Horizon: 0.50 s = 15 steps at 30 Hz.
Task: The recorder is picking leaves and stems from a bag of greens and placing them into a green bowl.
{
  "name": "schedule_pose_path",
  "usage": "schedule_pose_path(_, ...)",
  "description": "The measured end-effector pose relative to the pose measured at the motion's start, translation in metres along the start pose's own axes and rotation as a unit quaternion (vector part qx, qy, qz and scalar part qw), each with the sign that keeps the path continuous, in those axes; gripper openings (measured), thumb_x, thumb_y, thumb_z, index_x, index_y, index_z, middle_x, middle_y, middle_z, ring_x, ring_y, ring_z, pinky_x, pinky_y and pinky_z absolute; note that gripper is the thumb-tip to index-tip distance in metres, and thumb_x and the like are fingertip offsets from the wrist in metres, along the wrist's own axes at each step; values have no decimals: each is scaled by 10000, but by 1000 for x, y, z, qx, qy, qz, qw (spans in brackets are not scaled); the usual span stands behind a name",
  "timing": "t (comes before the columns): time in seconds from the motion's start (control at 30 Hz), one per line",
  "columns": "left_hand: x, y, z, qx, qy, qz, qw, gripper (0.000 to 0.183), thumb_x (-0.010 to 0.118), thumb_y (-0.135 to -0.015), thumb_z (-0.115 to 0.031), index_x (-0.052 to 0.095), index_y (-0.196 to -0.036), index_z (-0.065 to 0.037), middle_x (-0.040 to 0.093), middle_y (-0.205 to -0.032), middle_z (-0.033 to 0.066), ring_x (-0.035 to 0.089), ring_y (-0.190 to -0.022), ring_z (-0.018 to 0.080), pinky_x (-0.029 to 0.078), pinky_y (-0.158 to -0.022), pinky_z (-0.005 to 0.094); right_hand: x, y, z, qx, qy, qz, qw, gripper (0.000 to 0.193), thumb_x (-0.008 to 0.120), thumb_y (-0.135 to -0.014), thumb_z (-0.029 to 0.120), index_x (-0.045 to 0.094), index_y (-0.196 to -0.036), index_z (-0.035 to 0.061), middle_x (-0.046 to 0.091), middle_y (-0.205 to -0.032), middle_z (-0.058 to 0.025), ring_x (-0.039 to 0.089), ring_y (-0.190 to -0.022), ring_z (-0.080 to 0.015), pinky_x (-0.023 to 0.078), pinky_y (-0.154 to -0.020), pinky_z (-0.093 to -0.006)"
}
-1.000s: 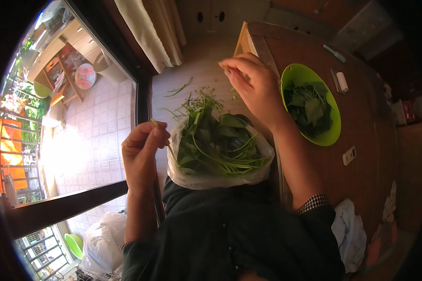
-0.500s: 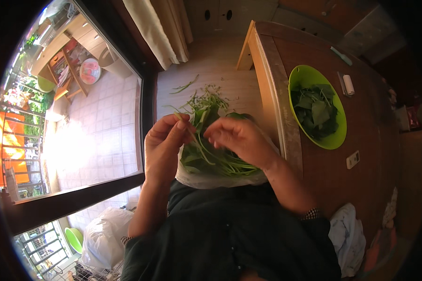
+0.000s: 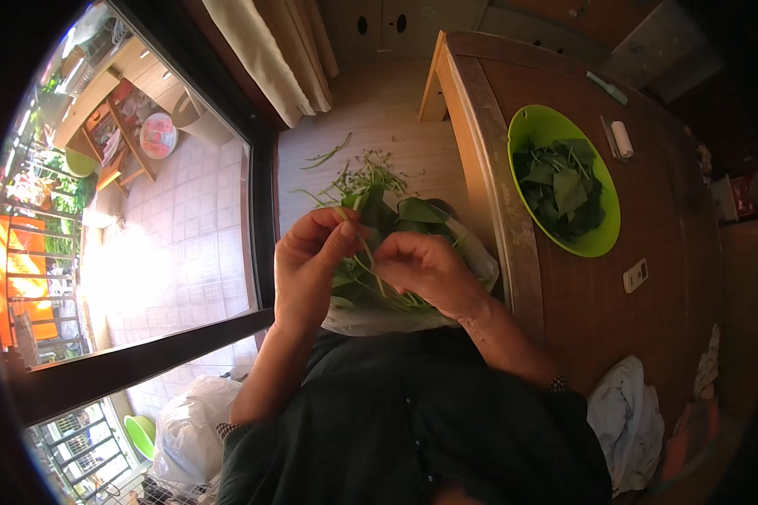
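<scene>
My left hand (image 3: 312,265) pinches a thin green vegetable stem (image 3: 365,244) between thumb and fingertips. The stem slants down from there toward my right hand (image 3: 428,268), whose fingers are curled closed around its lower part. Just behind and below both hands lies a heap of leafy greens (image 3: 377,217) with long stalks. It rests in a thin whitish plastic bag (image 3: 379,322) at my lap, and my hands cover part of it.
On the brown table (image 3: 556,328) at the right stands a green plastic bowl (image 3: 611,231) holding picked leaves (image 3: 568,194). Trimmed scraps (image 3: 377,171) lie on the floor ahead. A glass door frame (image 3: 265,194) runs along the left. A white bag (image 3: 189,429) sits at lower left.
Both hands have shifted slightly right. My right hand has come down onto the lower part of the stem, where it was blurred and higher before. The view has also moved a little.
</scene>
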<state>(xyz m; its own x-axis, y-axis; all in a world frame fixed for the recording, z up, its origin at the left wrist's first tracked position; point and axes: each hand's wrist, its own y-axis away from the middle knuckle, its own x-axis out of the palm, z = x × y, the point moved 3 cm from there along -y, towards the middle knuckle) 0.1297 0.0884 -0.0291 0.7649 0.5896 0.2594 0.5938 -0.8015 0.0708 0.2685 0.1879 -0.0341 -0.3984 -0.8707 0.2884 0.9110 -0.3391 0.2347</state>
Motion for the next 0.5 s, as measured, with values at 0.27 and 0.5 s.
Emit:
schedule_pose_path(0.27,4,8,-9,33,-5,7,999,138,663,-921,-53,658,-1040,17,708,-924,64,637,-885,99,502,-818,235,6,-2,-11,5,-80,15,997,38,593,-919,52,601,-932,17,538,-734,25,483,-633,-36,395,-567,-203)
schedule_pose_path(0.5,10,17,-22,87,-66,4,994,102,658,-916,-31,663,-1000,27,703,-941,63,634,-875,101,509,-798,242,-7,-3,-24,1,-179,6,984,85,570,-959,132,586,-943,49,543,-768,14,492,-652,-56,395,-590,-218)
